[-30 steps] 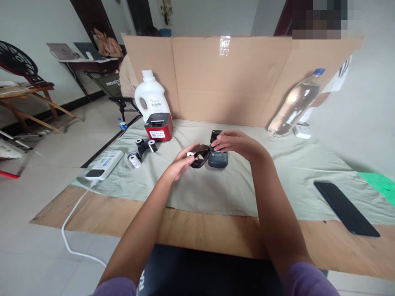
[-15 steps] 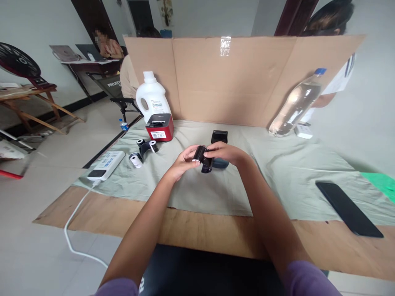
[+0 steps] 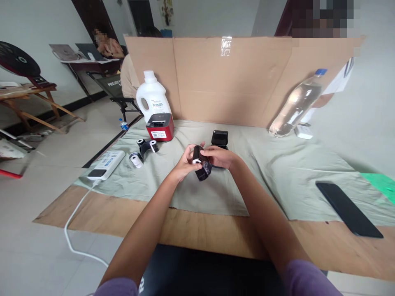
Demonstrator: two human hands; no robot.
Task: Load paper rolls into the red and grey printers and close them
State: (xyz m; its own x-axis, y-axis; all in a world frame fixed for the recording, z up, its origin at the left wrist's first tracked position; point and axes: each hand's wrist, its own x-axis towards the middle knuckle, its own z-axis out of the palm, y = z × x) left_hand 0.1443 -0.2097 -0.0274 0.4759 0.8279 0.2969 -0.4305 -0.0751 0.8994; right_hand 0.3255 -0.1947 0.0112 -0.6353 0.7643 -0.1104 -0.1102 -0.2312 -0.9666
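Note:
Between both hands is a paper roll (image 3: 196, 153) with a dark outside and a white end. A dark glossy strip (image 3: 203, 172) hangs below it, with faint marks on it. My left hand (image 3: 184, 163) is closed around the roll from the left. From the right, my right hand (image 3: 218, 156) pinches the dark outer layer at the top of the roll. Just behind my right hand, a small black device (image 3: 219, 138) stands on the cloth with its lid raised; my hand hides part of it.
To the left lie small rolls (image 3: 136, 160), a white power bank (image 3: 106, 165) with a cable, a red-and-black box (image 3: 160, 128) and a white jug (image 3: 153, 98). Cardboard (image 3: 231, 82) stands behind. At right are a tilted water bottle (image 3: 296, 105) and a phone (image 3: 348, 209). People sit beyond.
The dark strip has swung out lower and to the left below the roll. My right hand has shifted slightly left, showing more of the black device.

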